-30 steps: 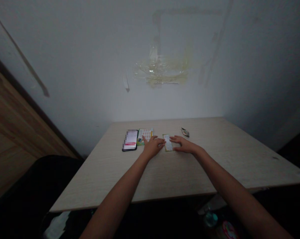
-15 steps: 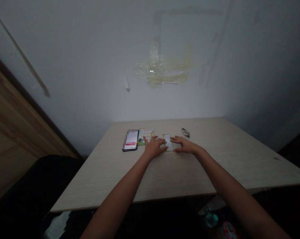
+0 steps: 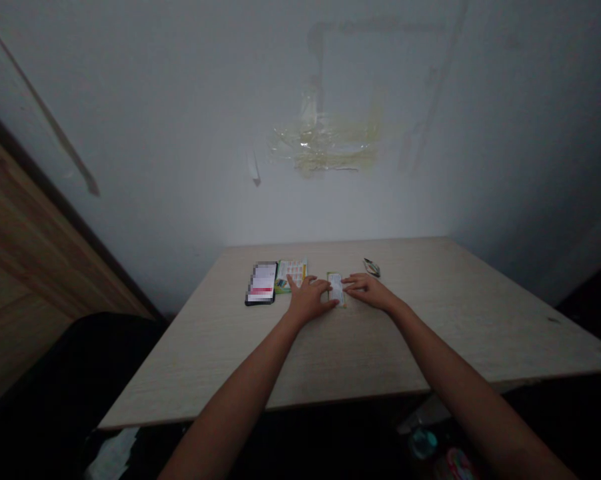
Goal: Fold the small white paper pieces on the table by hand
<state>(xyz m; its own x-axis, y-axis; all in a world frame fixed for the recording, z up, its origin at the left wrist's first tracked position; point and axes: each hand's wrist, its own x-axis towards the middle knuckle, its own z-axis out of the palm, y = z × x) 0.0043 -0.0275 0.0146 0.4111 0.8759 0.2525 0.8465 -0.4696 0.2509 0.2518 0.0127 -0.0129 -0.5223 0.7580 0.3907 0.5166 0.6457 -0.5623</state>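
Note:
A small printed card or folded leaflet (image 3: 336,289), pale with green-yellow edges, lies flat on the light wooden table (image 3: 360,353). My left hand (image 3: 309,298) rests at its left side, fingers spread, with fingertips touching its edge. At the opposite side is my right hand (image 3: 368,290), its fingers stretched towards the right edge and touching or very close to it. Just beyond my left hand lies a larger printed sheet (image 3: 291,272) with green and yellow borders, partly covered by my fingers. A phone (image 3: 261,283) with a lit, pixelated screen lies left of that sheet.
A small crumpled or folded item (image 3: 372,267) lies behind my right hand. The white wall (image 3: 330,207) with clear tape (image 3: 325,143) meets the table's far edge. Below the front edge, a bottle with a teal cap (image 3: 424,441) shows in shadow.
My right thumb has drawn in towards its fingers, away from the card's lower right corner. My left hand and the card have barely moved.

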